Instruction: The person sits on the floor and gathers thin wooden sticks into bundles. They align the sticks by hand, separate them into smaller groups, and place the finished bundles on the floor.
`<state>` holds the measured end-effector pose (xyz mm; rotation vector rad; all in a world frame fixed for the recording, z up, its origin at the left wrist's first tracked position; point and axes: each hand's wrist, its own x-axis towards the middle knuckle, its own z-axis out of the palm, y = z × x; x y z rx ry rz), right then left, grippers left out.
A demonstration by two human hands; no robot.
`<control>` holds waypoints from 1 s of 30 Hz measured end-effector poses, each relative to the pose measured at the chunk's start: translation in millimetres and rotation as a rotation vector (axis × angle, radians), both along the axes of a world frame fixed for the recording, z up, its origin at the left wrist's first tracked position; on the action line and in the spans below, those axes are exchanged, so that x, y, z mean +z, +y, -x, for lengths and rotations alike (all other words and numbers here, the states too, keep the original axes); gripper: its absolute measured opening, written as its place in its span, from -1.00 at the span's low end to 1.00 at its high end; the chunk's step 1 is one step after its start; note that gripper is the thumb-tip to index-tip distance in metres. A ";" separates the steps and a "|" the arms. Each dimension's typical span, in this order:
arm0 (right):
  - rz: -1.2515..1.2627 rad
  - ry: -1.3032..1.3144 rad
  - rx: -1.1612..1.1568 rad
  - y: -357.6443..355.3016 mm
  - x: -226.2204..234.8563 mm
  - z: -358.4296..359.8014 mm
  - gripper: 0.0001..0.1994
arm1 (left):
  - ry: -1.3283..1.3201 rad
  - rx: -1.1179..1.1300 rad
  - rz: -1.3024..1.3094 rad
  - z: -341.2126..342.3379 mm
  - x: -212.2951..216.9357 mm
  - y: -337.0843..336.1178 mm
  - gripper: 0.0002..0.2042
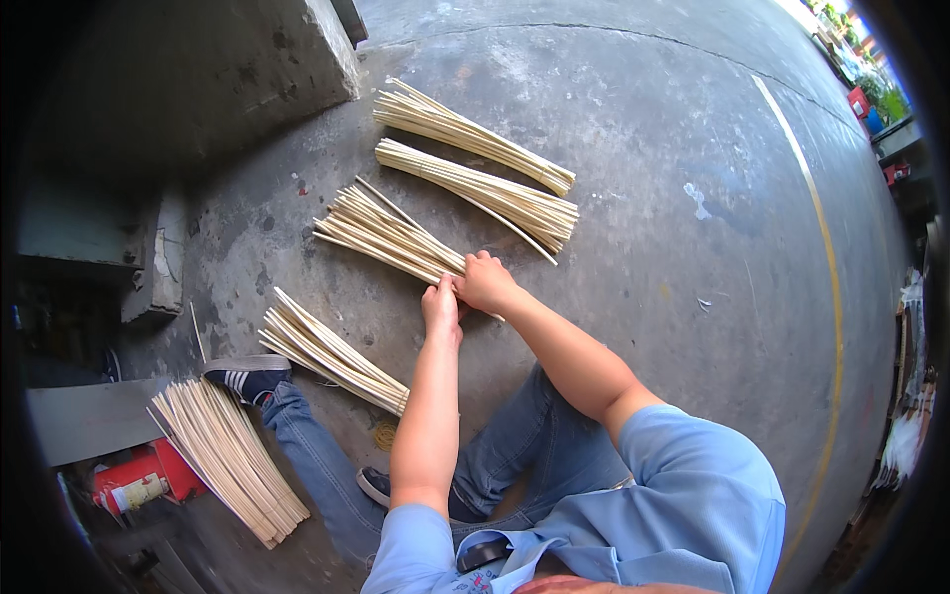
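A bundle of thin pale wooden sticks (391, 238) lies slanting on the concrete floor, its far-left end fanned out and one stick angled away from the others. Both hands are together at its near-right end. My left hand (442, 309) is closed round the underside of the bundle. Over the top, my right hand (485, 283) curls its fingers on the same sticks; a stick tip shows just below it. Whatever lies between the hands is hidden.
Two stick bundles (475, 188) lie beyond my hands. Another bundle (332, 351) sits left of my left forearm, near some thin yellow loops (384, 436). A larger pile of sticks (233, 460) rests by my shoe and a red machine part (148, 475). A concrete block (332, 49) stands far left.
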<state>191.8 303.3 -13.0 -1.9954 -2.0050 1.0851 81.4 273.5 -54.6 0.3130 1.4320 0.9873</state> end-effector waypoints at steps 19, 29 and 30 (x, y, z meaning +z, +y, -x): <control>-0.274 -0.449 0.170 114.7 4.6 -45.7 -0.02 | 0.316 0.116 -0.116 31.3 -10.0 -76.0 -0.43; 0.172 0.004 0.099 143.0 44.5 -91.8 -0.59 | 0.229 0.188 -0.202 26.8 -0.3 -81.8 -0.50; 0.411 0.533 0.051 133.6 52.0 -107.0 -0.63 | 0.202 0.227 -0.208 24.6 4.5 -81.9 -0.53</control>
